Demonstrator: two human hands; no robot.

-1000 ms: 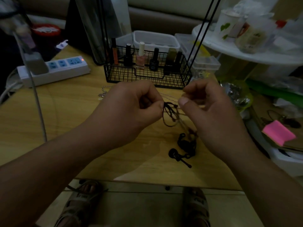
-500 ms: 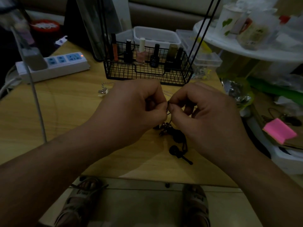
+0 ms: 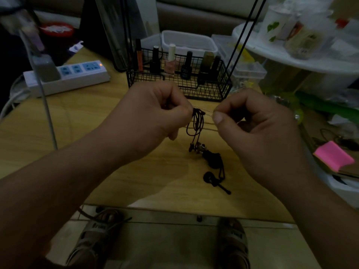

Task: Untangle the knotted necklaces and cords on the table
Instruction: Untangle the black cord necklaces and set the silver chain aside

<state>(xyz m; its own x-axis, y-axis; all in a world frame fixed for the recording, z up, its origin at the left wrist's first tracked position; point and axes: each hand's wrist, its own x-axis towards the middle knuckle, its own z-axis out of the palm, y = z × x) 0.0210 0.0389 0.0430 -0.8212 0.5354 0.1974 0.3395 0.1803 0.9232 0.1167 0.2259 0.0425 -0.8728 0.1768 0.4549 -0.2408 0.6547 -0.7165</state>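
Dim wooden counter (image 3: 77, 123), cluttered. Left hand (image 3: 155, 111) fingers (image 3: 182, 113) clamped on dark knotted cords (image 3: 198, 121); right hand (image 3: 258, 121) fingers (image 3: 218, 118) pinched thin silver chain (image 3: 207, 113). Tangle unresolved, most work left.

One wide-angle view, worn on the person's head, faces forward and steeply down at close range. The grip, where the left hand (image 3: 155, 113) pinches a dark knotted cord (image 3: 198, 123) and the right hand (image 3: 258, 125) a thin silvery twisted chain (image 3: 207, 113), sits near centre; a black wire basket (image 3: 204, 92) stands just beyond.
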